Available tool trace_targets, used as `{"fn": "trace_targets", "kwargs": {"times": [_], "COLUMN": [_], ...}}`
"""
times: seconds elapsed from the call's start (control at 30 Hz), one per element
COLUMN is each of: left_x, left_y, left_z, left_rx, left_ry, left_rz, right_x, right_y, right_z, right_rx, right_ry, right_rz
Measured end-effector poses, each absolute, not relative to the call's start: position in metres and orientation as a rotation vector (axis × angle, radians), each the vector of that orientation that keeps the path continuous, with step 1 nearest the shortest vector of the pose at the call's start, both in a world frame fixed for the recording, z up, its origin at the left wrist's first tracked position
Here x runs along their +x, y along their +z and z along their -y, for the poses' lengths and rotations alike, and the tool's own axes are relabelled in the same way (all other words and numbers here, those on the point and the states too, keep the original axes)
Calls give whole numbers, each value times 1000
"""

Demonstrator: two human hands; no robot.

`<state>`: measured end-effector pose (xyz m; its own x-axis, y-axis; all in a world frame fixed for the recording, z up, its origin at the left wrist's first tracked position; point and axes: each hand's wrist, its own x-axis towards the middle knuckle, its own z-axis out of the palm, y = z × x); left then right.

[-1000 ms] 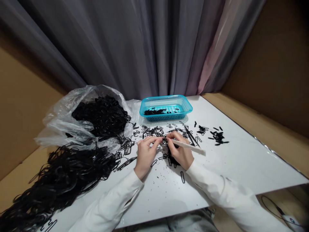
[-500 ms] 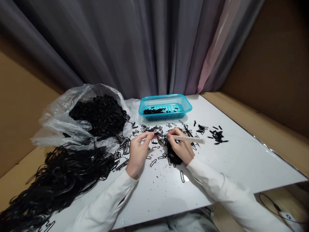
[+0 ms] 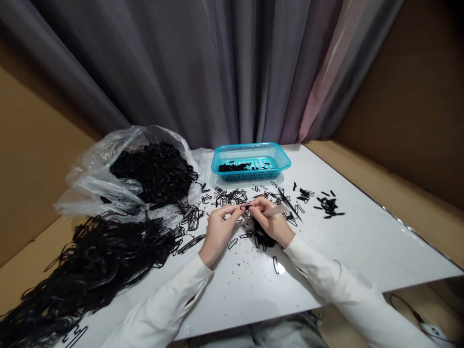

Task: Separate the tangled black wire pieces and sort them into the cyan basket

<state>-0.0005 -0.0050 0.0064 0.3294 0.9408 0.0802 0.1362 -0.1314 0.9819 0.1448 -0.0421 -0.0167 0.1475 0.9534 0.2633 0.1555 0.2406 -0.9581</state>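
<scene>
At the middle of the table, my left hand (image 3: 219, 229) and my right hand (image 3: 271, 222) meet fingertip to fingertip. A small black piece (image 3: 246, 207) is pinched between them; its exact shape is too small to make out. My right hand also carries a pale, slim stick-like tool (image 3: 277, 210), which points out to the right. Beneath and around the fingers lie loose black elongated loops (image 3: 232, 195) and a dark clump (image 3: 264, 237), partly covered by my right hand.
Behind the hands stands a blue perforated basket (image 3: 253, 176) holding some black pieces. A clear plastic bag (image 3: 90, 159) full of black loops is at left, with a large heap of black strands (image 3: 101, 261) before it. Small black piles (image 3: 329, 205) lie at right.
My hands have come together, the left moving right until its fingertips meet the right's at the black piece. The pale tool has turned and shows shorter. The view has shifted slightly.
</scene>
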Motion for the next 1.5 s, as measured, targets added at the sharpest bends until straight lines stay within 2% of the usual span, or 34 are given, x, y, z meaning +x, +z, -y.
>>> {"fn": "trace_targets", "kwargs": {"times": [0.3, 0.63, 0.9, 1.17, 1.5], "left_x": [-1, 0, 0, -2, -11], "left_y": [18, 5, 3, 12, 12], "left_z": [4, 2, 2, 2, -8], "left_rx": [1679, 1238, 1018, 978, 1070], "left_ry": [952, 714, 702, 633, 681], "left_rz": [-1018, -837, -805, -784, -833], "right_x": [147, 142, 143, 143, 143], "right_y": [-15, -16, -19, -15, -15], "right_z": [45, 49, 50, 53, 52], "right_rx": [-1250, -1238, -1133, -1225, -1198], "right_ry": [709, 417, 257, 276, 593], "right_rz": [1367, 1579, 1807, 1608, 1472]}}
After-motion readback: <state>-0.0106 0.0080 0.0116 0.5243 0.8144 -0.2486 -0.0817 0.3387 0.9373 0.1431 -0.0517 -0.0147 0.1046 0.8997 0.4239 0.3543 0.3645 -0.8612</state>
